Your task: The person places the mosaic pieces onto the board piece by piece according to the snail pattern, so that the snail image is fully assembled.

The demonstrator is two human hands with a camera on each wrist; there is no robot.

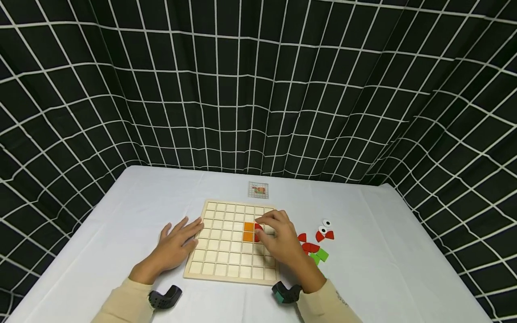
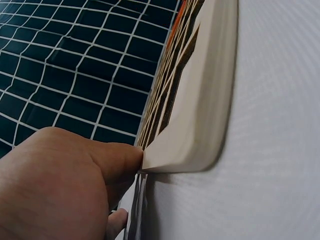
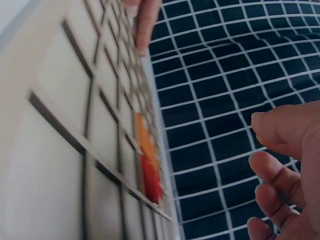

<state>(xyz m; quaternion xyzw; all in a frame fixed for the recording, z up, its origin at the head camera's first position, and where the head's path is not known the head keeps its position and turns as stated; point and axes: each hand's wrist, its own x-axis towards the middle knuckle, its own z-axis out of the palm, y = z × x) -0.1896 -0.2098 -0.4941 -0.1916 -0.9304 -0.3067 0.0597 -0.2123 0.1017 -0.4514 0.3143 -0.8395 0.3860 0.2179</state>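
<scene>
A light wooden grid board (image 1: 220, 258) lies on the white table. Two orange square tiles (image 1: 248, 236) sit in its cells right of the middle, with red pieces (image 1: 256, 236) in the cells beside them. Over these hovers my right hand (image 1: 280, 235), thumb and forefinger spread near the red pieces. From the right wrist, its loosely bent fingers (image 3: 270, 170) show nothing between them and stand apart from the board. At the board's left edge, my left hand (image 1: 175, 244) touches the frame with extended fingers; the left wrist view shows its thumb side against the corner.
Right of the board lie loose red pieces (image 1: 311, 247), green squares (image 1: 322, 255) and two white eye pieces (image 1: 326, 222). A small clear-edged picture card (image 1: 258, 190) lies behind the board. Black curtains with a white grid (image 1: 258, 89) surround the table.
</scene>
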